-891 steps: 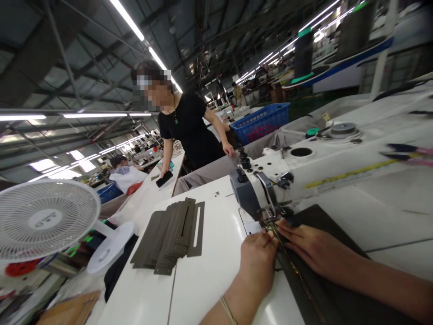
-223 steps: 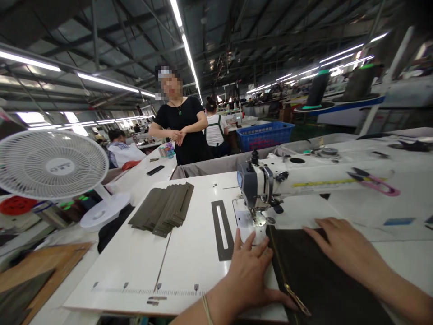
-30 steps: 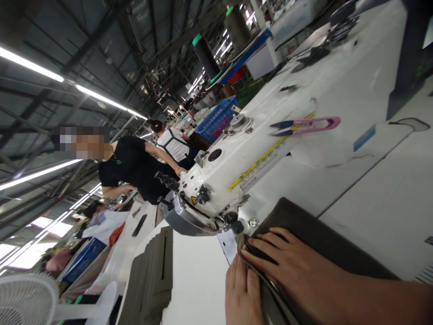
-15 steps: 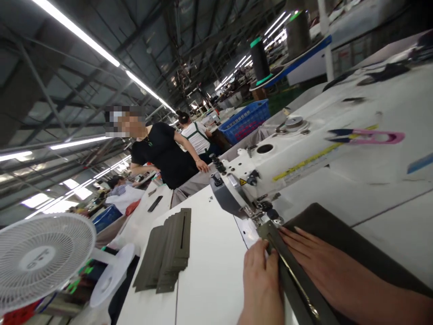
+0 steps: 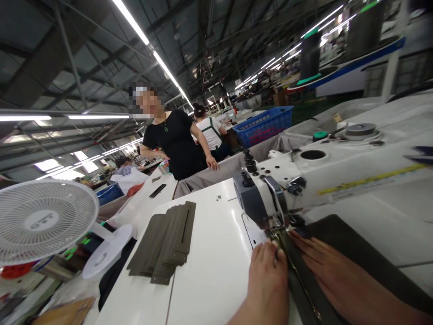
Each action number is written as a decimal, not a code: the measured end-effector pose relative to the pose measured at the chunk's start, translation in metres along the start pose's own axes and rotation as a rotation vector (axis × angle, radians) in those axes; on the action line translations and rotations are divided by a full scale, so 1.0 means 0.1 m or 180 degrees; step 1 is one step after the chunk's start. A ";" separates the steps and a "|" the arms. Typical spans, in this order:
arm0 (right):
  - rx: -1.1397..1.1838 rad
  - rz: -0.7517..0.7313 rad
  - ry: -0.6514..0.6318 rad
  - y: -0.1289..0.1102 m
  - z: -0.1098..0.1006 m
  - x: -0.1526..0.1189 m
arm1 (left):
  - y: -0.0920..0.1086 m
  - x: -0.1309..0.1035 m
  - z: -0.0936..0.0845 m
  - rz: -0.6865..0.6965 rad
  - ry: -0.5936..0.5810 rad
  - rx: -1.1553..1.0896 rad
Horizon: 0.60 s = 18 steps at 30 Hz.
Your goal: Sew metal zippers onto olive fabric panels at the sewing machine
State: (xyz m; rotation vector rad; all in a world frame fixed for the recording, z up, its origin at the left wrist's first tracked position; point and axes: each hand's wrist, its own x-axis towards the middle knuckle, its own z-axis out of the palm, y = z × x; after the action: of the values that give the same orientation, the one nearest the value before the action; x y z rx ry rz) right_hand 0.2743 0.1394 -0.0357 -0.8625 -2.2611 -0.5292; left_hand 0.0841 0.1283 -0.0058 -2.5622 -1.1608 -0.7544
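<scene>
A dark olive fabric strip with a metal zipper (image 5: 302, 282) runs under the needle area of a white sewing machine (image 5: 275, 198). My left hand (image 5: 269, 275) presses on the strip's left edge just before the presser foot, its fingers bent and close together. On the right of the zipper my right hand (image 5: 329, 266) lies flat, fingers stretched toward the foot, over the strip and a larger dark olive fabric piece (image 5: 358, 253). The needle tip is hidden. To the left, a fanned stack of olive pieces (image 5: 165, 243) rests on the white table (image 5: 206, 280).
A white fan (image 5: 43, 221) stands at the left. A phone (image 5: 157, 190) lies on the table beyond. Behind it, a person in black (image 5: 177, 142) rests a hand near the table edge. A blue basket (image 5: 265, 126) and thread cones (image 5: 309, 56) are farther back.
The view has shifted, so the machine appears farther right and the fan lower down the bench shows more beneath it. The zipper strip appears slightly farther under the foot. Both hands remain on the fabric.
</scene>
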 end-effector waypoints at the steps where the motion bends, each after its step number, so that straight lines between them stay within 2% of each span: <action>1: -0.0036 -0.0054 0.0022 0.01 -0.02 0.01 | -0.01 0.00 0.02 0.0019 0.0009 -0.0008; 5: -0.0151 -0.0126 0.0056 0.01 -0.04 -0.03 | -0.03 -0.02 0.13 0.0119 0.0263 0.0031; 9: -0.0038 -0.0016 -0.0154 0.02 0.11 -0.22 | 0.02 -0.01 0.21 -0.0145 0.0606 -0.0051; 13: 0.0204 0.0186 -0.0439 0.05 0.20 -0.33 | 0.03 0.01 0.25 -0.0199 0.0454 -0.0140; 18: 0.0053 0.0082 -0.0149 0.04 0.02 -0.14 | -0.02 0.00 0.18 0.0037 0.0407 -0.0058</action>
State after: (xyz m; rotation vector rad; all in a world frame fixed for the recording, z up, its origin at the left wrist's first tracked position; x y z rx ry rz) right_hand 0.2840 0.1371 -0.0468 -0.9030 -2.2905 -0.4824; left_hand 0.0888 0.1366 -0.0206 -2.4918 -1.1032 -0.9154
